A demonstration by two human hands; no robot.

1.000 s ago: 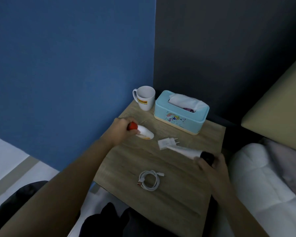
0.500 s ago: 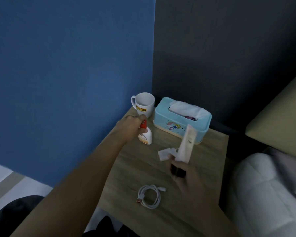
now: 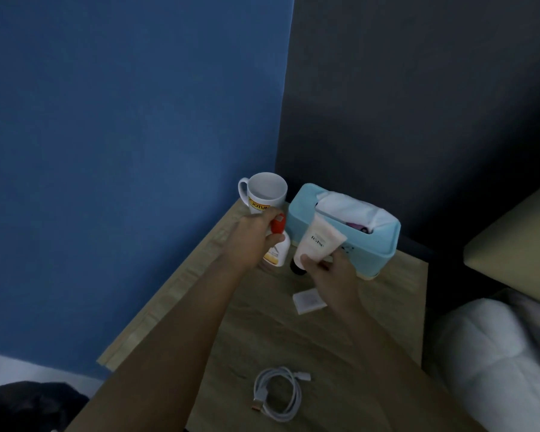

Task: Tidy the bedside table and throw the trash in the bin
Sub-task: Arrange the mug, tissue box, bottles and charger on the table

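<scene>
Small bottle (image 3: 277,247): white with a red cap, upright on the tabletop (image 3: 340,344) just in front of the mug; the left hand (image 3: 252,241) is closed around its cap
Tube (image 3: 317,243): pale, black cap down, tilted against the front of the tissue box; the right hand (image 3: 331,275) pinches its lower part between thumb and fingers
Mug (image 3: 264,193): white, yellow label, at the back corner; handle to the left
Tissue box (image 3: 349,229): light blue, beside the mug; a white tissue sticks out
Charger plug (image 3: 308,301): white, lying flat near the right wrist
Cable (image 3: 278,394): white, coiled, at the near edge, well apart from the rest
</scene>
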